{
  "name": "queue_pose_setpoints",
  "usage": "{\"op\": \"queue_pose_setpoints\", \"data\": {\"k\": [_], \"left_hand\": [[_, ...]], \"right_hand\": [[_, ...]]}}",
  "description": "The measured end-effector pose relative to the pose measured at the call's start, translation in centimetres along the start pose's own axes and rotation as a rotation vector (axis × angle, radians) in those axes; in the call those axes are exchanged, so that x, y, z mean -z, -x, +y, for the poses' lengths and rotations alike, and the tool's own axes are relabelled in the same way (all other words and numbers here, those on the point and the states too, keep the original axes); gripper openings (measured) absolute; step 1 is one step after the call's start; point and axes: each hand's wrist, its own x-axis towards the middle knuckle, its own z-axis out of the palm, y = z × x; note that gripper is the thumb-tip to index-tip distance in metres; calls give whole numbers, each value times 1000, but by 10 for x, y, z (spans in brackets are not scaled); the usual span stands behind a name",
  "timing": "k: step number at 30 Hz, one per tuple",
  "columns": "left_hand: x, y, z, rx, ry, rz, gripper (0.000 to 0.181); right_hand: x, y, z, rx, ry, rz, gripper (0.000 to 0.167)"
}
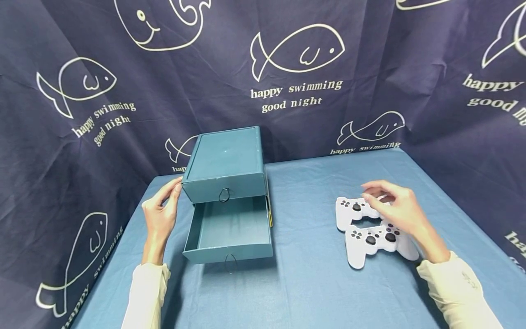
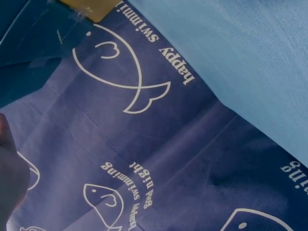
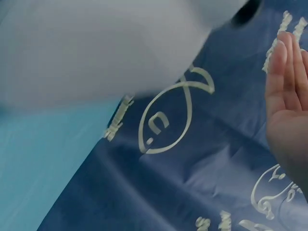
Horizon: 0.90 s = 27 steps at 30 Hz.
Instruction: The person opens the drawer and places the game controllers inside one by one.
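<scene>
Your drawer unit (image 1: 226,157) sits left of ctr on the table: matte teal, w/ a rimmed flat top. Upper drawer (image 1: 246,186) is in; lower drawer (image 1: 246,252) is pulled well out, its bare inside showing. Each front has a thin dark loop pull. A yellow strip (image 1: 270,215) shows at the unit's R side.

Your L hand (image 1: 159,214) is at the unit's L front corner, fingers loosely bent, not clenched; can't tell how firmly they touch.

Your R hand (image 1: 392,205) is over the two white controllers, fingers loose, nothing gripped; contact unclear. Rear controller (image 1: 354,211) is partly covered by it; front controller (image 1: 380,238) is just nearer you, dark sticks up.

Table cloth (image 1: 304,283) is plain lt blue; navy curtain (image 1: 296,130) behind & at sides, w/ white fish outlines & "happy swimming good night".
</scene>
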Motion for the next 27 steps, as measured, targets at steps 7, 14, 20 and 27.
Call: {"op": "queue_pose_setpoints", "data": {"k": [7,14,20,27], "left_hand": [[0,1,0,-3,-11,3,18],[-2,0,1,-6,-6,6,18],[-2,0,1,-10,-17,10,18],[-2,1,1,-3,-9,11,18]], "right_hand": [[21,6,30,-106,52,-49,28],[34,10,49,-169,109,-116,34],[40,15,61,-205,123,-185,40],[41,16,70,-289,152,-302,50]]}}
